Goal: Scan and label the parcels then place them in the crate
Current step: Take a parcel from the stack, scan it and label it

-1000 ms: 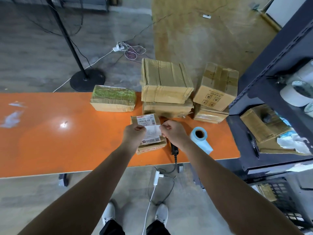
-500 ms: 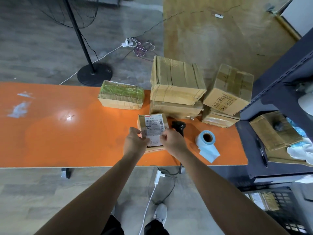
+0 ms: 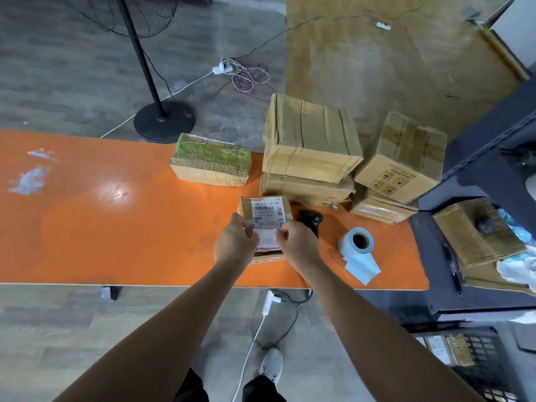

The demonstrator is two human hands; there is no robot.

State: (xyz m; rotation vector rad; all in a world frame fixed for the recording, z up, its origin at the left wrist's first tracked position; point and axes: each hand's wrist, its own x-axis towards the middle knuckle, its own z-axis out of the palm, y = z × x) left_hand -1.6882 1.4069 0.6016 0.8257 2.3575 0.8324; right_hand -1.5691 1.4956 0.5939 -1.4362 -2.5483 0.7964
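My left hand [image 3: 233, 242] is pinching one side edge of a small label [image 3: 266, 238] between thumb and fingers. My right hand [image 3: 295, 245] is pinching the other edge the same way, so the slip is stretching flat between them. I am holding it over the near half of a parcel [image 3: 246, 206] that is lying flat on the table [image 3: 116, 227], right under my hands, and a printed sticker is covering its far half. I cannot tell whether the label is touching the cardboard yet. I am judging this to be the labelling step, with the slip being lined up. The next move is calling for lowering it square below the sticker, clear of the barcode. One hand then needs to let go and smooth it down so it is not creasing. The scanner [image 3: 311, 220] is lying just right of the parcel, partly behind my right hand, and the roll [image 3: 358, 243] is sitting beyond it with a loose tail. Farther back, boxes [image 3: 310, 146] are waiting in a stack. The crate [image 3: 478, 361] is standing on the floor to my right, below table level, so the labelled parcel is going to need carrying off the edge and down.
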